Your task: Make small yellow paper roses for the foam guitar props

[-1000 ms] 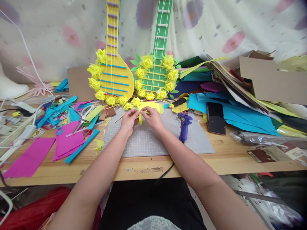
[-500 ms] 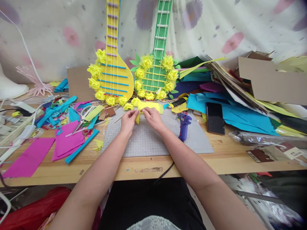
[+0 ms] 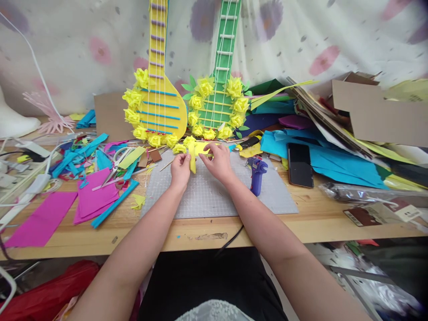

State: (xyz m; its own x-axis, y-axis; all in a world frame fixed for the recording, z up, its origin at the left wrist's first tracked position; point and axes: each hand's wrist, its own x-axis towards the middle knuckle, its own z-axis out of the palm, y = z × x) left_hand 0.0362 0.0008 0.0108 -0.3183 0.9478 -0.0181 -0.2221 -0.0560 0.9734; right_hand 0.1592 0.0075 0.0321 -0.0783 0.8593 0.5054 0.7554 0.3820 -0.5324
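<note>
My left hand pinches a narrow strip of yellow crepe paper that stands upright between its fingers. Just to the right of the strip is my right hand, its thumb and fingers apart with nothing seen in them. Beneath both hands lies a grey cutting mat with grid lines. Small yellow paper flowers and a flat yellow paper sheet sit behind the hands. To the right of my right hand, a purple glue gun rests on the mat.
A yellow paper guitar and a green one, both edged with yellow flowers, stand at the back. Scissors, magenta paper and scraps lie left. On the right are a phone, blue paper and stacked cardboard.
My right hand has let go of the yellow strip and moved a little to the right, its fingers spreading. My left hand still holds the strip in nearly the same place.
</note>
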